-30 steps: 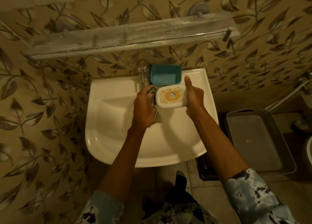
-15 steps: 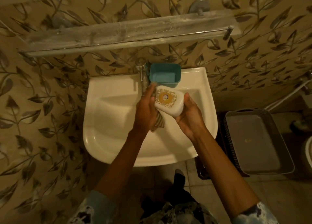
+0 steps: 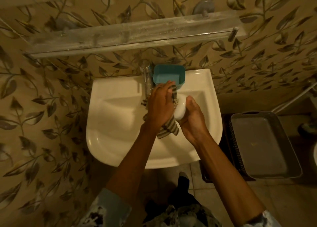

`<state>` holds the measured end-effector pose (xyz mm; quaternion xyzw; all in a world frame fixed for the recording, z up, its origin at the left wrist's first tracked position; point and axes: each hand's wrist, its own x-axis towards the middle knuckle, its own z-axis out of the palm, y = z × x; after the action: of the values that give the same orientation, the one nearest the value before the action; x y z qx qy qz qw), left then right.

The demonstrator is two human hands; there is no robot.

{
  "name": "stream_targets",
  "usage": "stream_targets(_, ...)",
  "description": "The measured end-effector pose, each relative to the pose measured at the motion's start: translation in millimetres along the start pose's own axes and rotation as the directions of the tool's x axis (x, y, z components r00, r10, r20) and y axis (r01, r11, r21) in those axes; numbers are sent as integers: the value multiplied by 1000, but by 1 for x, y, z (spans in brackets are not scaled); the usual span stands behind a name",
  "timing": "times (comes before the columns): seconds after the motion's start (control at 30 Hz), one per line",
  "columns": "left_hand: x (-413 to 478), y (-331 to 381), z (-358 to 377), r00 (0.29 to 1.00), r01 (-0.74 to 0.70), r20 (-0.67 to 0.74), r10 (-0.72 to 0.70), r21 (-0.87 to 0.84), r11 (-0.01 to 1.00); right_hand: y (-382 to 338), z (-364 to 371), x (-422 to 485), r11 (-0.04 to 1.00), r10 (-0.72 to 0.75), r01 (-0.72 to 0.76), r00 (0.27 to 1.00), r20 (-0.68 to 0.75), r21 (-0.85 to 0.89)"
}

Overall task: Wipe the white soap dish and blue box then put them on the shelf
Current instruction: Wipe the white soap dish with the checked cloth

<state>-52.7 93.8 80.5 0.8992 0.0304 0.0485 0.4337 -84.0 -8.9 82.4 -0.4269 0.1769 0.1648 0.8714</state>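
Over the basin, my right hand (image 3: 193,117) grips the white soap dish (image 3: 180,109) from the right and below. My left hand (image 3: 159,106) presses a striped cloth (image 3: 169,130) flat against the dish's face, covering its gold pattern; the cloth's end hangs below my palm. The blue box (image 3: 169,76) stands open and upright on the sink's back rim, just beyond my left fingertips. The glass shelf (image 3: 133,33) runs along the wall above the sink.
A white sink (image 3: 116,124) with a chrome tap (image 3: 145,76) left of the blue box. A grey tray (image 3: 262,144) lies on a dark basket at the right. Leaf-patterned tiles cover the wall. Tiled floor below.
The dish has turned so its patterned face is hidden. My left hand slid the cloth across it, and my right hand shifted lower around the dish.
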Motion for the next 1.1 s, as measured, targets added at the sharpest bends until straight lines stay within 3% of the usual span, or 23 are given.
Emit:
stream_targets(0.07,0,-3,-6,994,97,-50,-100,-73,993,2,0,-4,999,-17,17,1000,-6,31)
stream_targets(0.2,-31,-7,1,963,148,-177,-205,-293,945,4,-3,-12,977,7,-8,1000,8,212)
stream_targets(0.3,-59,-21,11,926,322,-67,-371,-373,870,-13,-1,-7,937,-70,63,998,9,343)
stream_targets(0.4,-80,-50,5,866,481,53,-497,-360,800,-37,0,9,962,-174,175,985,-25,211)
stream_targets(0.5,-72,-80,-23,740,580,23,-673,-529,619,-43,-11,19,981,-184,186,982,-41,60)
stream_targets(0.63,-16,-108,-67,581,467,-19,-813,-811,352,-28,-31,19,985,-156,154,988,-17,-72)
stream_targets(0.77,54,-110,-99,629,373,-64,-775,-850,372,-11,-39,11,929,-228,230,973,41,-291)
stream_targets(0.87,99,-106,-107,670,386,33,-742,-869,310,-9,-42,5,777,-297,332,943,154,-535)
stream_targets(1.0,135,-110,-109,712,269,-19,-702,-916,297,-13,-51,4,648,-243,430,899,364,-629)
stream_targets(1.03,138,-115,-107,711,282,-30,-703,-903,324,-15,-54,3,623,-212,433,895,392,-652)
stream_targets(1.1,134,-133,-102,657,476,-44,-752,-750,459,-17,-60,1,548,-187,421,904,384,-723)
